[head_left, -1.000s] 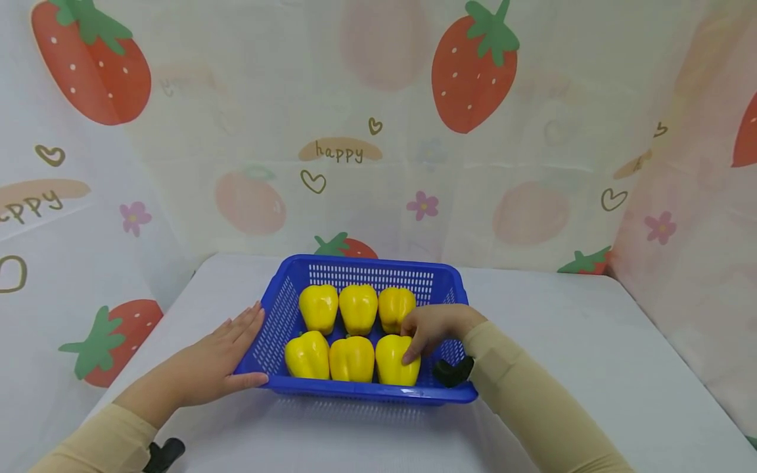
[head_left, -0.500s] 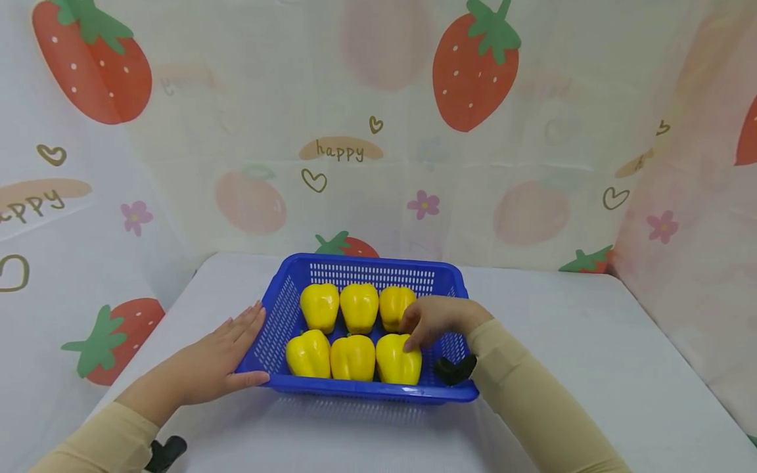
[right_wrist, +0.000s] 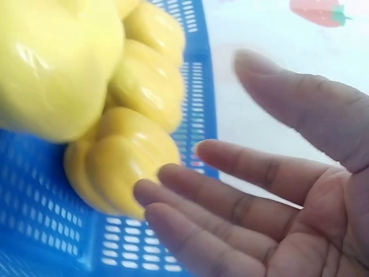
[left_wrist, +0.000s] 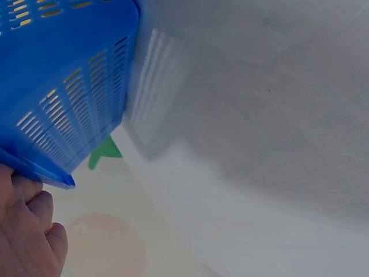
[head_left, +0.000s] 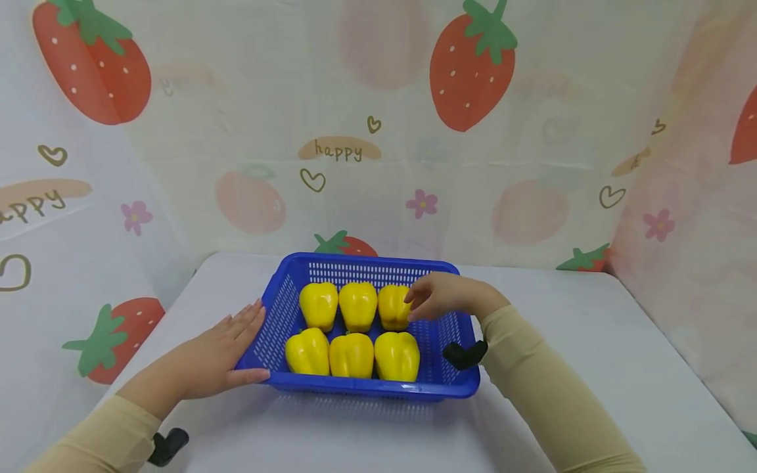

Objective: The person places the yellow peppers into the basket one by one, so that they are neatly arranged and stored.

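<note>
A blue plastic basket [head_left: 378, 387] holds yellow bell peppers in two rows of three. My left hand [head_left: 209, 361] rests on the basket's left rim with its fingers straight. In the left wrist view, the fingers [left_wrist: 43, 208] of that hand lie against the basket's edge. My right hand [head_left: 446, 295] is over the right part of the basket, beside the back right bell pepper [head_left: 393, 307], partly covering it. In the right wrist view, the right hand [right_wrist: 271, 190] has loose, spread fingers and an empty palm. The front right bell pepper [head_left: 397, 356] sits apart from it.
The basket stands on a white-covered table [head_left: 550, 341]. A curtain [head_left: 248, 131] printed with strawberries rises behind and at both sides. Black wrist mounts [head_left: 465, 355] show on both sleeves.
My right hand has lifted off the front right bell pepper and moved back and slightly right. The left hand and the peppers keep their places.
</note>
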### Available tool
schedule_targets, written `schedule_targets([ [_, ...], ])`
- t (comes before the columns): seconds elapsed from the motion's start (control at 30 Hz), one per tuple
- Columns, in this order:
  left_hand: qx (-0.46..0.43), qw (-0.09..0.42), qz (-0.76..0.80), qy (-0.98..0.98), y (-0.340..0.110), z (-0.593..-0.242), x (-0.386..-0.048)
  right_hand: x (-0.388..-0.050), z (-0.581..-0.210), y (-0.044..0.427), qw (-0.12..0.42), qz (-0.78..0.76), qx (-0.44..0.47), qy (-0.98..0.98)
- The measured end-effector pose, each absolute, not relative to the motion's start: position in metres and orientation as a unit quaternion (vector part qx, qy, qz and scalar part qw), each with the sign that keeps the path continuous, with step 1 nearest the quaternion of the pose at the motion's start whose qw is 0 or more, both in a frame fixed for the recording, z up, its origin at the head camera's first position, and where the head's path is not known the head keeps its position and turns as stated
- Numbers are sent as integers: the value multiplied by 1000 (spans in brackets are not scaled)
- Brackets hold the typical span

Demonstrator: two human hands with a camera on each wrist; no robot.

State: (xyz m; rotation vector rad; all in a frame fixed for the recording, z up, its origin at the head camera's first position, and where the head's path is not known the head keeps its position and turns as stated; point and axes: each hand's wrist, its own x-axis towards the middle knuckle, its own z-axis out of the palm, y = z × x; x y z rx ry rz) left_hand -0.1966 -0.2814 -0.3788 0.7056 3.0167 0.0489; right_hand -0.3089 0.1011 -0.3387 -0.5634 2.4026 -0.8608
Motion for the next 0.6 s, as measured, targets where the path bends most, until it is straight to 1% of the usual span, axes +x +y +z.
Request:
schedule_targets([
  [0.1,227,28,20,973,-281,-376,-197,-311,-330,106,206,-291,-232,905],
  [0.2,224,34,25,974,-282,-374,-198,-313,-323,114,137,-265,-254,920],
  [0.3,223,38,24,974,-282,-372,-200,-312,-318,125,80,-244,-256,932],
  [0.47,215,46,11,975,-281,-366,-203,-306,-311,147,23,-216,-236,947],
  [0.6,203,36,9,978,-283,-358,-204,-301,-310,168,-10,-168,-223,960],
])
